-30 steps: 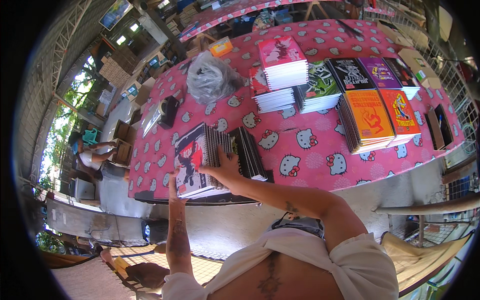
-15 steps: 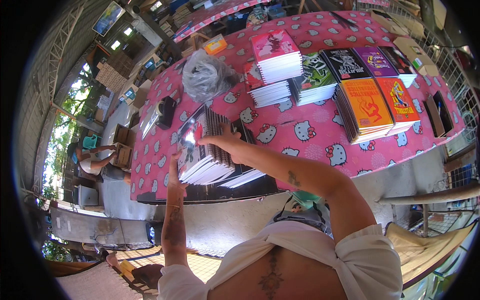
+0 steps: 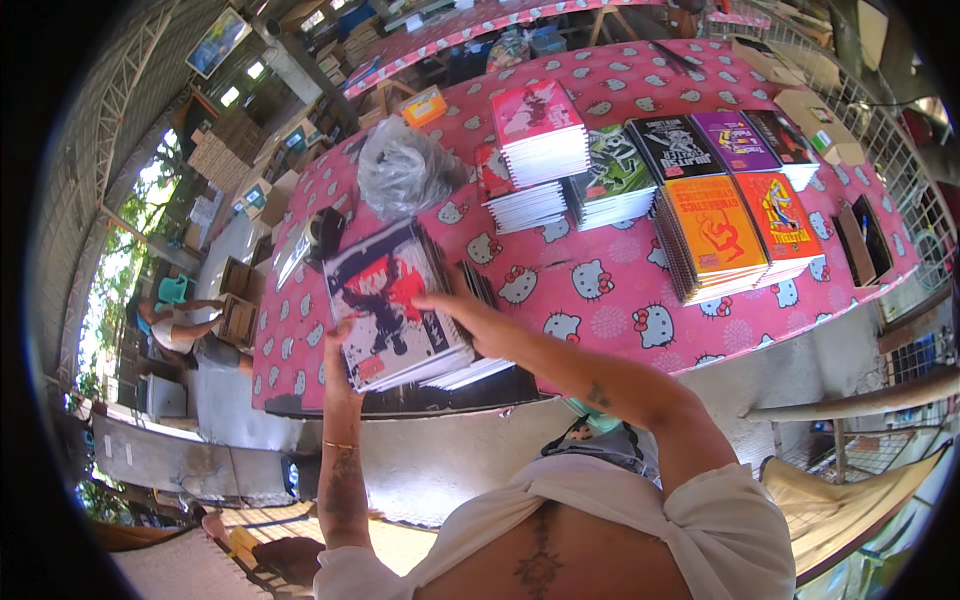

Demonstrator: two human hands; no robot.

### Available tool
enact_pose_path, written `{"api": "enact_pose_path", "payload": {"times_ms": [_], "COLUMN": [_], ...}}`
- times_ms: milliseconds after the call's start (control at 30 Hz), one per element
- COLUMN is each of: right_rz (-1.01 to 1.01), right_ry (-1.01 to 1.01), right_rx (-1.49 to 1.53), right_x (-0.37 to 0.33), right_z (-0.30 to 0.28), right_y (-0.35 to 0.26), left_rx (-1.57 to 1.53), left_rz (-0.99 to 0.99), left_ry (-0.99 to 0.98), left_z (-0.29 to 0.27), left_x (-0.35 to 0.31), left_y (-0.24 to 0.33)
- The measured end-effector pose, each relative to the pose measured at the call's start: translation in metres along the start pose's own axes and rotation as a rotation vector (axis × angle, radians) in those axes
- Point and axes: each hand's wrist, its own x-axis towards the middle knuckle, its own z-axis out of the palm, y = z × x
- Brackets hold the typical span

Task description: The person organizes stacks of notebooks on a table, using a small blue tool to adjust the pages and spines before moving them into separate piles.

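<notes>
A stack of spiral notebooks [image 3: 388,290] is between my hands at the table's near left, its top cover white with a red and black figure. My left hand [image 3: 338,352] grips the left edge, thumb near the cover and the other fingers mostly hidden. From the right, my right hand [image 3: 455,312] holds the stack, with fingertips on the cover and the rest around the side. More notebooks [image 3: 478,372] lie below and to the right, partly covered by the held stack and my right arm.
Beyond the stack are a clear plastic bag [image 3: 402,170] and a black tape dispenser [image 3: 325,232]. Several notebook piles stand to the right, including an orange one [image 3: 715,225] and a pink-topped one [image 3: 540,120]. A pink patterned cloth [image 3: 590,285] covers the table. Another person [image 3: 185,332] sits at far left.
The held stack has turned from tilted, with its coil bindings showing, to lying flatter with its cover facing up. My right hand has shifted from the bindings to the cover's right side.
</notes>
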Motion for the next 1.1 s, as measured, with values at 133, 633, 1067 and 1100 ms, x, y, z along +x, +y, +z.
{"api": "enact_pose_path", "payload": {"times_ms": [133, 633, 1067, 1100], "right_rz": [-0.125, -0.077, 0.175, 0.19], "right_ry": [-0.096, 0.31, 0.457, 0.441], "right_rx": [-0.008, -0.14, 0.076, 0.085], "right_x": [-0.016, -0.155, -0.219, -0.223], "right_z": [0.005, -0.152, -0.233, -0.234], "right_y": [-0.068, -0.143, -0.038, -0.044], "left_rx": [-0.052, -0.198, 0.137, 0.342], "left_rz": [0.144, -0.272, -0.311, -0.256], "left_ry": [-0.085, -0.181, -0.021, 0.004], "left_z": [0.065, 0.196, 0.191, 0.195], "left_x": [0.003, 0.061, -0.012, -0.016], "left_y": [0.016, -0.15, -0.253, -0.268]}}
